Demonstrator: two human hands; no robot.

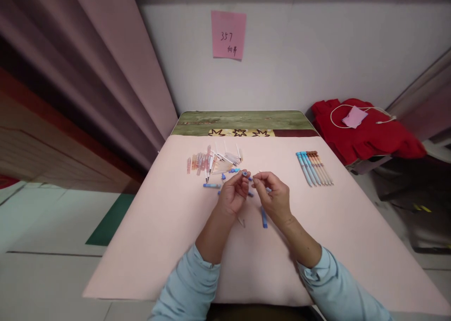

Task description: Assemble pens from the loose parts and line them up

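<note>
My left hand (233,195) is closed, pinching a small blue pen part (244,173) with a round opening at its fingertips. Beside it, my right hand (275,198) has thumb and forefinger pressed together; whatever they grip is too small to make out. Just beyond the hands lie loose blue pen parts (212,186) and several white pen refills (225,159) with dark tips. Clear patterned pen barrels (199,162) are gathered to the left of the refills. A blue pen barrel (264,217) rests under my right hand.
Assembled pens (314,169) with blue and brown tops lie in a row at the right. Pink paper (158,246) covers the table, its patterned far edge (243,120) bare. Red cloth (366,140) with a white cable (384,120) is beyond the right side.
</note>
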